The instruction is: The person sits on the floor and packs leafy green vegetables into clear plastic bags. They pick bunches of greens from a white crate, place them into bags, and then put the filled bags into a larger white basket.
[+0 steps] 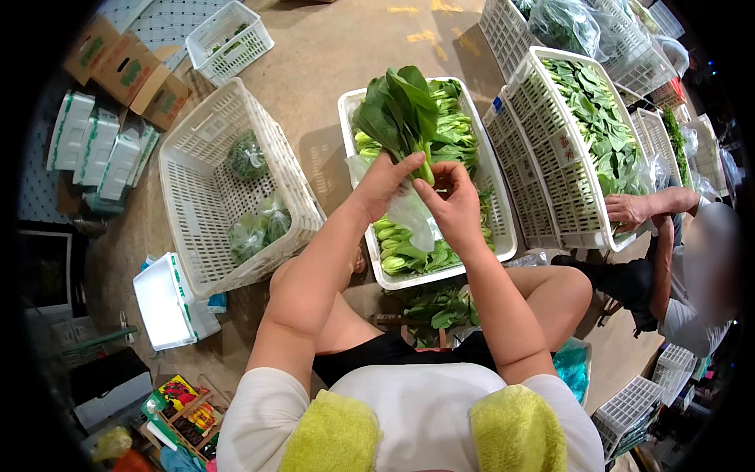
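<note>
My left hand (383,184) holds a bunch of leafy greens (401,112) by its pale stems, leaves pointing away from me. A translucent plastic bag (413,221) hangs below that hand, partly hidden by it. My right hand (451,203) is at the stem ends with thumb and fingers bent close to them; whether it grips a stem is hard to tell. Both hands are above a white plastic crate (506,236) in which more green-stemmed leafy vegetables (457,133) lie in rows.
At the left stands a large white crate (177,236) with several bagged greens (274,218). Stacked crates (545,177) hold leafy greens at the right, where a co-worker's hand (628,209) rests on the rim. Cardboard boxes (127,71) and a foam box (168,301) lie farther left.
</note>
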`<state>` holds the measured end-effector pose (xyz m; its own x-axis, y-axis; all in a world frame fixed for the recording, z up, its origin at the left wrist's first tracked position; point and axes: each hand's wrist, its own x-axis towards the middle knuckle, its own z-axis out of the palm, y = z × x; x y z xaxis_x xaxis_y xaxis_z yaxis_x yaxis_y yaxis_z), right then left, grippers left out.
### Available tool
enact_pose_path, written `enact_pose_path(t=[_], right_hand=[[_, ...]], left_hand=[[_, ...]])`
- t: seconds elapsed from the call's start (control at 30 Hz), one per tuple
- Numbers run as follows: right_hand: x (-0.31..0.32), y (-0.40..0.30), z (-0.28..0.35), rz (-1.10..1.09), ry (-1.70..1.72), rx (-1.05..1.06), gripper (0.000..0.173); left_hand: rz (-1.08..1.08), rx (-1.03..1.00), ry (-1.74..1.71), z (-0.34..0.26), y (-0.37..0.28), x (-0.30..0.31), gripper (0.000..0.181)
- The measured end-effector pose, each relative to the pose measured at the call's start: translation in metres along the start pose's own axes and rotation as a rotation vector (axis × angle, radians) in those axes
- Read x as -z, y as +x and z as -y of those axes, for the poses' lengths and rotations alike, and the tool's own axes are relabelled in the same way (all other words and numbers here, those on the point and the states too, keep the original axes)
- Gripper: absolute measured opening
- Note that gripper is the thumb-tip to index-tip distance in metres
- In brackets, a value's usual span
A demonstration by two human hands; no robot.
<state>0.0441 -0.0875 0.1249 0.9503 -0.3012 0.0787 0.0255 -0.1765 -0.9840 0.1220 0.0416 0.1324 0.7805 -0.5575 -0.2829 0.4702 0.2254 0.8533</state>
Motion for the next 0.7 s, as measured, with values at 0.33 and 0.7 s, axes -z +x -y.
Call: enact_pose_path(t=[0.33,0.7], right_hand=[[0.018,0.027,-0.007,0.276,0.293,-0.380,0.065],[0.042,0.013,-0.046,0.277,0.947,-0.579,0.051]], left_hand=[[0.024,0.042,0.491,0.014,0.008,0.000,0.071],[0.106,0.003,1.354,0.003,0.011,0.068,0.042]])
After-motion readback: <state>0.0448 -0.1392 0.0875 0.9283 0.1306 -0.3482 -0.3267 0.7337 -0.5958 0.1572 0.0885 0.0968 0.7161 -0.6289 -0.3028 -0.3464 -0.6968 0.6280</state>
